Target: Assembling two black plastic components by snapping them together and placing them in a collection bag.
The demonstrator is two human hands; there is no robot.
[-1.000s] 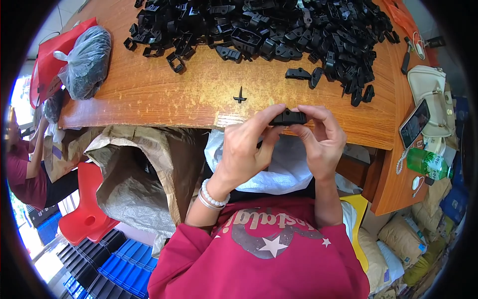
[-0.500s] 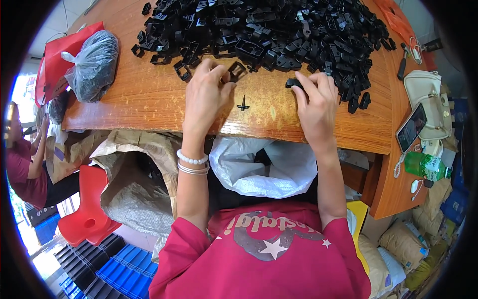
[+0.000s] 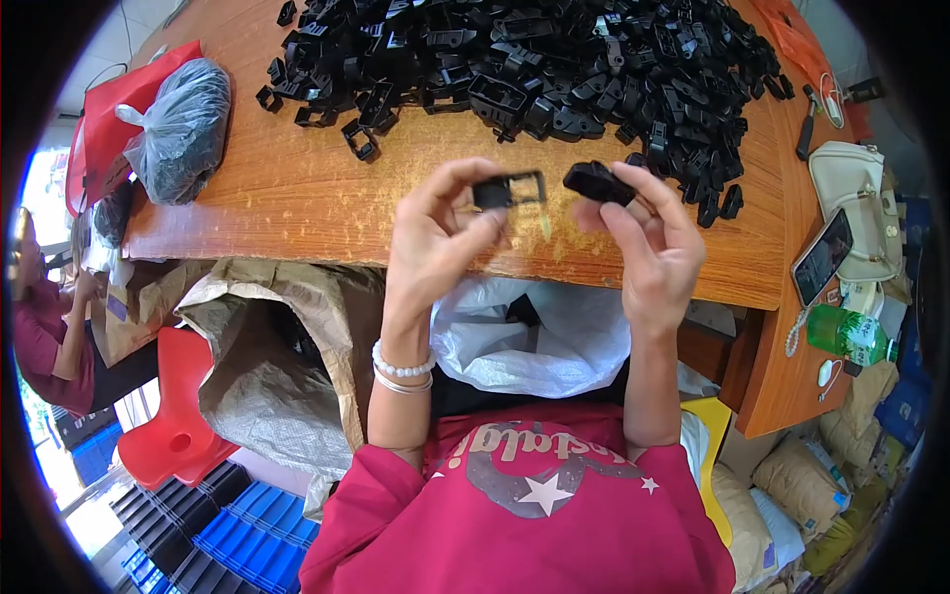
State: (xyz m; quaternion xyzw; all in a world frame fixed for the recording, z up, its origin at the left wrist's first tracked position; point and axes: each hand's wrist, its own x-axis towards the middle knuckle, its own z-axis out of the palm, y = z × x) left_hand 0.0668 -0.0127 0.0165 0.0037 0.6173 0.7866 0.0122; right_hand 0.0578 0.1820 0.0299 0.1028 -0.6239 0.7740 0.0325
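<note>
Two hands at work on the near side of a loose pile of black parts (image 3: 495, 94), to which all places here refer. Compared with half a second earlier, the left hand (image 3: 432, 238) stands farther back from the pile, its thumb and fingers pinching a black frame (image 3: 492, 193). The small cross-shaped piece, visible earlier on the wooden table (image 3: 297, 208) on the pile's near side, no longer shows; whether the left hand hides it cannot be told. The right hand (image 3: 656, 238) also stands farther from the pile, thumb and fingers narrowed around a rounded black part (image 3: 597, 183). Each hand is thus occupied, the two parts facing across a gap, unjoined. Left to right: the frame, in front of the pile's middle, is rectangular, with an open window at its right end; the rounded part, in front of the pile right of its middle, appears compact and dark, its detail softened by blur
</note>
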